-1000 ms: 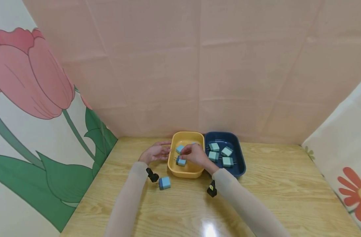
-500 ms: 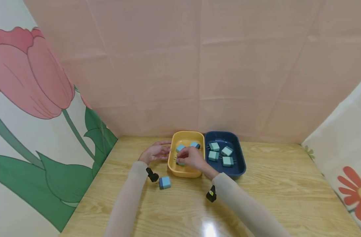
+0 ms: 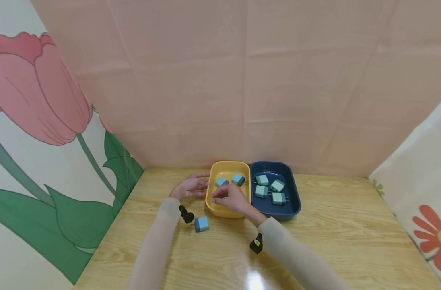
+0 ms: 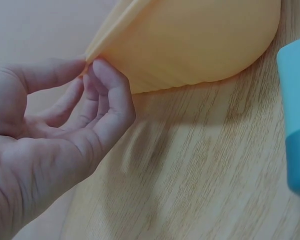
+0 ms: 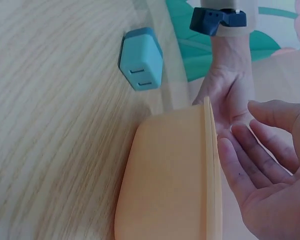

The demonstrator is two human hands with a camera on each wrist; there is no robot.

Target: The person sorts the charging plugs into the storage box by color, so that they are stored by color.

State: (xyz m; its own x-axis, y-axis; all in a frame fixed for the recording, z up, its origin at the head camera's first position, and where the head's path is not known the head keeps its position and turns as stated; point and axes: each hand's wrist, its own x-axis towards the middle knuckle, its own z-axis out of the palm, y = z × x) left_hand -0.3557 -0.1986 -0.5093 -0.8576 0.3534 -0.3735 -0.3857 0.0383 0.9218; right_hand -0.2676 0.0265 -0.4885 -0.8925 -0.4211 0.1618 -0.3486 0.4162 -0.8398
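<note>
My left hand (image 3: 189,187) is at the left side of the yellow tray (image 3: 223,212); in the left wrist view its thumb and fingertips pinch the tray's rim (image 4: 107,37). Over the tray hangs my right hand (image 3: 233,198). The right wrist view shows its thumb apart from loosely bent fingers (image 5: 235,170), nothing between them, close above the rim. Two blue plug chargers (image 3: 238,179) lie visible toward the back of the tray; the area under my right hand is hidden. Another two-tone blue charger (image 3: 201,224) lies on the table in front, its prongs pointing left.
A dark blue tray (image 3: 294,203) stands right against the yellow one and holds several pale green chargers (image 3: 277,185). Both sit on a wooden table (image 3: 351,233) near the pink backdrop (image 3: 191,100). Flower-printed cloth (image 3: 36,173) hangs at the sides.
My right hand has drawn a little toward me inside the yellow tray, uncovering the charger at the back right and hiding the front one. The left hand has stayed still.
</note>
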